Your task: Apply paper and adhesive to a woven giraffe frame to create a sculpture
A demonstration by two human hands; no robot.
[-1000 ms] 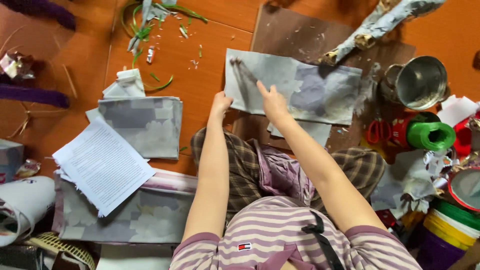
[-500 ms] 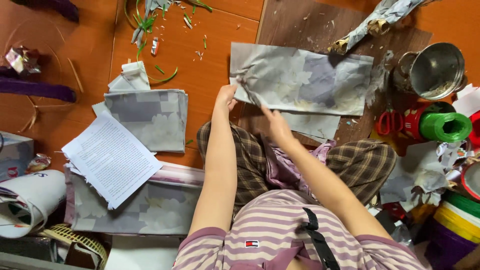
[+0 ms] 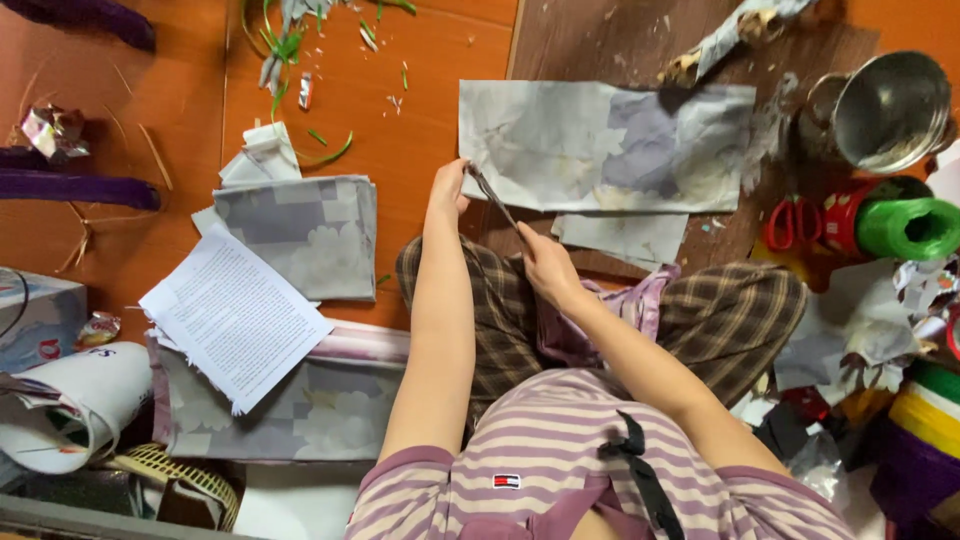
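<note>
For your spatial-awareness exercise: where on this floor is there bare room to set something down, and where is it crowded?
Bare orange floor lies left of the folded grey sheet, and more between that sheet and the left hand. It is crowded on the right, around the metal pot, green spool and scissors.

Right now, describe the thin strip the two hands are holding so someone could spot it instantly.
Start at the big grey sheet lying flat on the brown board. At its left edge, the left hand and right hand stretch a narrow grey strip between them. Unlike the flat sheets nearby, it is thin, taut and slanted.
</note>
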